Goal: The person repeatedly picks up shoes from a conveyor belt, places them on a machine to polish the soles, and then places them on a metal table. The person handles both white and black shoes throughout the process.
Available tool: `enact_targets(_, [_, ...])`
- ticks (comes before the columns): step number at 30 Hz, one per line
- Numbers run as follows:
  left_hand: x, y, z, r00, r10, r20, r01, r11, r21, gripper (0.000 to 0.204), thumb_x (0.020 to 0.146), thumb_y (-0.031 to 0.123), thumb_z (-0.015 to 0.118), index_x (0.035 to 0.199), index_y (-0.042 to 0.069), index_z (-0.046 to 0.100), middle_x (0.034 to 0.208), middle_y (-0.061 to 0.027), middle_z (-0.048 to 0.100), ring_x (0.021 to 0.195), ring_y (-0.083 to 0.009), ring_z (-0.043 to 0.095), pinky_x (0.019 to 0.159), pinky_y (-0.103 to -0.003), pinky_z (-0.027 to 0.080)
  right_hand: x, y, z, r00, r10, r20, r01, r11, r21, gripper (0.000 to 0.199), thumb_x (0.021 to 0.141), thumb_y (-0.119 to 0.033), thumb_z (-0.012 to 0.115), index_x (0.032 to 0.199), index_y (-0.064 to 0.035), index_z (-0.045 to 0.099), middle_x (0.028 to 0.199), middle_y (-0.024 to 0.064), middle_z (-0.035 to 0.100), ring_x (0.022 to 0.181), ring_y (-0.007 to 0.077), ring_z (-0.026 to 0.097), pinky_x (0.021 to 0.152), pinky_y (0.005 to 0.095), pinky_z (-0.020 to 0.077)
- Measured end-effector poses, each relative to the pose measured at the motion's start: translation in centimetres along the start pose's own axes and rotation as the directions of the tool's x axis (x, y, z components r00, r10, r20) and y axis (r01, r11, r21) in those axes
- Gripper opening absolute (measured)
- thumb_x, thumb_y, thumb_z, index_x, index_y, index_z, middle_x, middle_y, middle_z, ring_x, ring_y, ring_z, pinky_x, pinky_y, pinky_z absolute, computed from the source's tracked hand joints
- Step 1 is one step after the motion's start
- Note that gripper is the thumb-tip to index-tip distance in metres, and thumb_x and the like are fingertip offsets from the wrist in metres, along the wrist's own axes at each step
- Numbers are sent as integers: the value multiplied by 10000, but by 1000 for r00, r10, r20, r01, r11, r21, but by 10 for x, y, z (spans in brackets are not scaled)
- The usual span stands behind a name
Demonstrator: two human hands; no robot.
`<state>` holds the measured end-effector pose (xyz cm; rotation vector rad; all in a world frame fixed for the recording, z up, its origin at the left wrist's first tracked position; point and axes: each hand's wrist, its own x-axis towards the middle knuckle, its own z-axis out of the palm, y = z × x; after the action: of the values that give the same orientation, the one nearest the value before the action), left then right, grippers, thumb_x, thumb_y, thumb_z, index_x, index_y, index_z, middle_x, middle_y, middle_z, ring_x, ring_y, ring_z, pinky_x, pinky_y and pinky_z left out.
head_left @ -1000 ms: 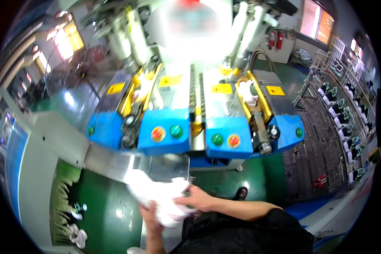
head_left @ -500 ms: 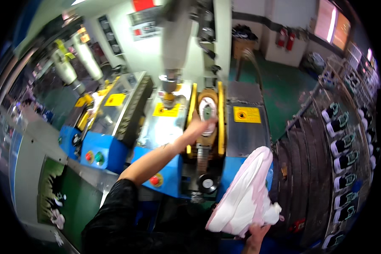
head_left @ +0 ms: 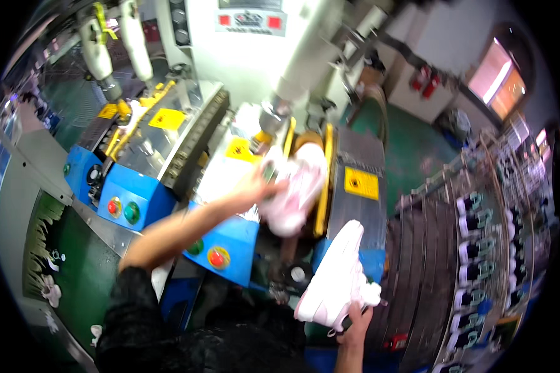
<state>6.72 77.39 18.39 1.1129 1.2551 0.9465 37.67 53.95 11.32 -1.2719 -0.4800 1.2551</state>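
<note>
left hand [head_left: 253, 189] closed, motion-blurred, on pink shoe [head_left: 300, 189], tilted between yellow rails [head_left: 323, 202]; firmness of hold unclear. right hand [head_left: 356, 328] grips pale shoe [head_left: 335, 270] near ankle opening, narrow end up, before blue housing [head_left: 373, 264]. risks, as judged: pink shoe could scuff if it catches rail; left fingers could get pinched if metal cylinder [head_left: 275, 115] drops; pale shoe could slip from one-handed hold.

Yellow symbol labels [head_left: 361, 183] — on metal covers [head_left: 354, 158]; red-squared plate [head_left: 251, 23] — on white housing [head_left: 230, 59]; wording blurred.
</note>
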Motion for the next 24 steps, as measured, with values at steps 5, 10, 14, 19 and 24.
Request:
enact_targets(5, [-238, -64, -56, 963, -55, -265, -111, 813, -572, 793, 744, 69, 792, 1442, -15, 426, 1360, -150, 581, 1217, -271, 611, 1039, -441, 506, 194, -60, 164, 683, 466, 563, -483, 866, -130, 399, 1017, -177, 545, 1370, 4, 512, 1296, 200, 631, 1135, 326, 676, 940, 472, 596])
enact_targets(10, [-372, -127, -51, 695, -261, -671, -374, 666, -646, 707, 819, 61, 724, 1449, 3, 407, 1358, -167, 586, 1200, -317, 622, 1017, -490, 526, 325, 23, 265, 776, -500, 385, 545, 223, -808, 554, 850, -292, 752, 1263, -9, 514, 1100, 236, 692, 987, 409, 690, 823, 477, 542])
enact_targets(14, [-479, -218, -34, 353, -554, -753, -186, 748, -637, 416, 1044, 225, 539, 1430, 98, 452, 1152, -63, 646, 880, -186, 633, 611, -338, 536, 332, 41, 250, 783, -473, 404, 585, 341, -736, 691, 835, -317, 764, 1346, 29, 453, 1153, 296, 665, 1077, 449, 655, 918, 495, 513])
enact_targets(19, [-491, -215, -58, 289, -765, -575, 121, 625, -771, 565, 1046, 453, 497, 1466, 81, 432, 1385, -103, 576, 1205, -289, 576, 933, -449, 520, 291, 73, 305, 669, -577, 468, 672, 200, -713, 660, 869, -126, 744, 1403, 14, 383, 1255, 294, 549, 1148, 468, 578, 976, 474, 485])
enact_targets(24, [-475, -276, -118, 695, -365, -619, 230, 929, -290, 533, 1018, 251, 508, 1487, 16, 415, 1427, -230, 522, 1232, -364, 550, 1002, -461, 464, 306, 75, 294, 661, -552, 508, 700, 212, -682, 657, 884, -124, 707, 1411, 34, 346, 1269, 335, 504, 1210, 504, 506, 1042, 494, 437])
